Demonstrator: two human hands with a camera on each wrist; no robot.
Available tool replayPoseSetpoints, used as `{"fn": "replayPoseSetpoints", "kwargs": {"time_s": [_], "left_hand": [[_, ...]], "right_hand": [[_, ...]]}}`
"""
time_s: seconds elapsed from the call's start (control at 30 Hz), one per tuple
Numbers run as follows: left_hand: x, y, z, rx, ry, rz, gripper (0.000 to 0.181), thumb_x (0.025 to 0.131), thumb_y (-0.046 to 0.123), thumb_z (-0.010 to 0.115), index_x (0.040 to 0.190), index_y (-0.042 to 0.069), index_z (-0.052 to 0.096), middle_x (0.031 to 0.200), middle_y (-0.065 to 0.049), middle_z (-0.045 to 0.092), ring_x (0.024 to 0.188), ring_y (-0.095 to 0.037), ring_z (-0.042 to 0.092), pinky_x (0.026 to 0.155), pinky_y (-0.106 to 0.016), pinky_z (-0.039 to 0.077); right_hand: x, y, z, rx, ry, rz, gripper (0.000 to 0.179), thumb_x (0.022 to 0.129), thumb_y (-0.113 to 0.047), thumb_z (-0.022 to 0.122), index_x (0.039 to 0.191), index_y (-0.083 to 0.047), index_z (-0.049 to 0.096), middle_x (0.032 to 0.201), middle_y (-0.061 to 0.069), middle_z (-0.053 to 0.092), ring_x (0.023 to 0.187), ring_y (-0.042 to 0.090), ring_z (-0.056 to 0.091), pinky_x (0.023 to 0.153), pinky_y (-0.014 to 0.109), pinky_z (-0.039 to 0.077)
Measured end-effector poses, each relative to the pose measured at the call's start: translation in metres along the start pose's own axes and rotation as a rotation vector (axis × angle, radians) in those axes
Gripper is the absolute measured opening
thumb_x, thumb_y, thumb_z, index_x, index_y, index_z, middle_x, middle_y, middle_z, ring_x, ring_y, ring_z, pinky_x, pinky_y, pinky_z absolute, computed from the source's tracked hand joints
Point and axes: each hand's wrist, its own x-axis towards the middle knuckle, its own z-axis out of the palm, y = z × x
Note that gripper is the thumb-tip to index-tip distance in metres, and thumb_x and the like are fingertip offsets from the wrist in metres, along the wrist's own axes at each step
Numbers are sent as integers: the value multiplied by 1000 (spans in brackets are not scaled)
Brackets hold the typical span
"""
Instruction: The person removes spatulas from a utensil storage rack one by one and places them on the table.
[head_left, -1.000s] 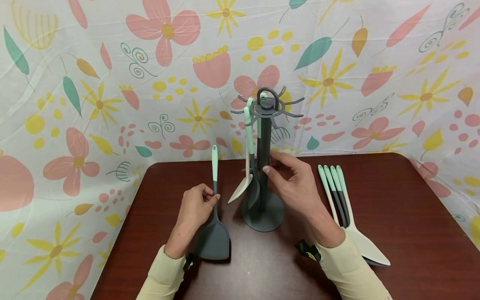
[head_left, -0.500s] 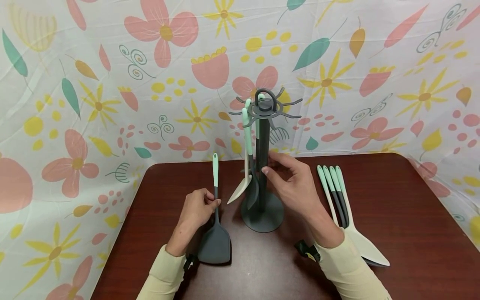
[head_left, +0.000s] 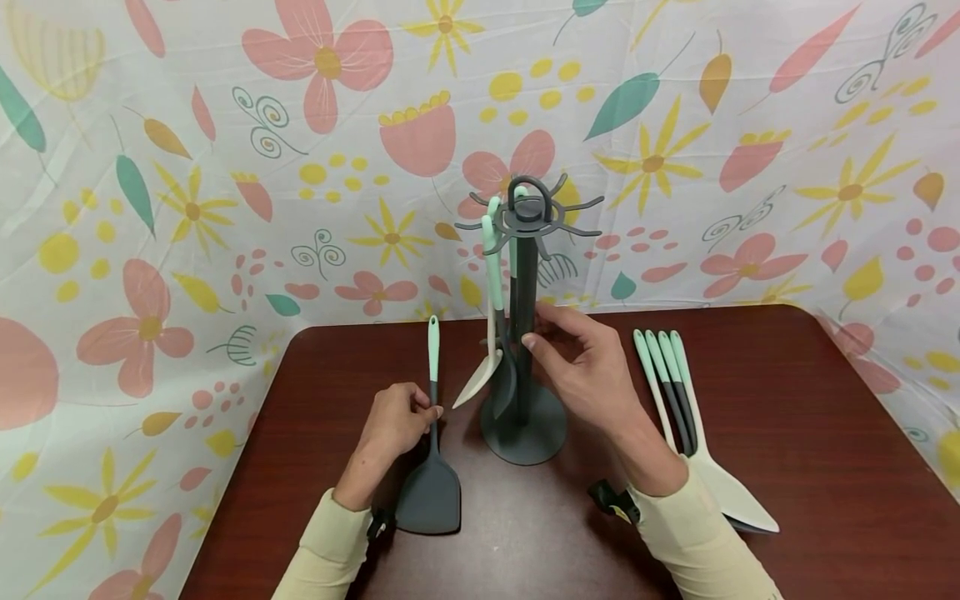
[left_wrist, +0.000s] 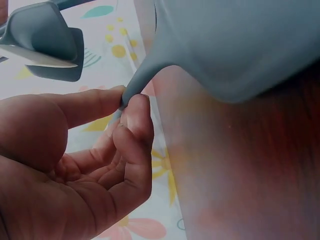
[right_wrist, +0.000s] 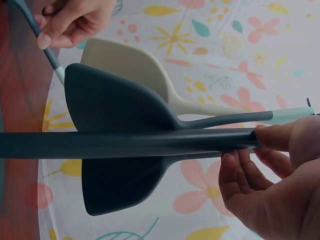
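Note:
My left hand (head_left: 395, 423) pinches the dark grey shaft of a spatula (head_left: 429, 500) with a mint handle, left of the stand. Its broad blade points toward me; in the left wrist view the thumb and fingertips meet on the spatula's neck (left_wrist: 146, 72). My right hand (head_left: 592, 367) grips the upright pole of a dark grey utensil stand (head_left: 528, 292), thumb in front, fingers partly hidden behind. From the stand's left hooks hang a cream utensil (head_left: 477, 382) and dark grey ones, seen in the right wrist view as a cream blade (right_wrist: 127, 62) and dark blades (right_wrist: 112, 100).
To the right, several mint-handled utensils lie side by side on the brown table (head_left: 840, 417), a cream spatula (head_left: 738, 492) on top. Bare hooks (head_left: 588, 229) stick out on the stand's right side. A flower-printed cloth (head_left: 652, 50) hangs behind the table.
My left hand has drawn the spatula down and slightly right, toward the table's near side. The right hand keeps its hold on the pole.

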Motion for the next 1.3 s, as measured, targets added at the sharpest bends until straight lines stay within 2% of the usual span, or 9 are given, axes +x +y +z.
{"fn": "replayPoseSetpoints", "kwargs": {"time_s": [0.33,0.93,1.3], "left_hand": [[4,-3,4,13,6,-15,16,95,20,83,91,8,72,76,-4,70,63,-12,66,57,-30,53],[9,-13,14,19,-35,-48,16,96,19,82,93,7,72,74,-1,70,64,-12,68,57,-30,53],[10,-14,14,25,-93,-78,18,97,20,81,99,5,72,76,-3,70,64,-13,68,57,-31,53]], "right_hand": [[0,0,0,10,-4,8,39,97,5,73,133,-9,75,117,10,76,97,23,74,82,26,62],[-1,2,0,7,3,-4,39,96,6,73,132,-8,75,117,11,76,97,21,74,82,26,62],[0,1,0,1,1,-2,39,96,6,73,132,-10,75,116,10,76,96,21,75,82,26,62]]}}
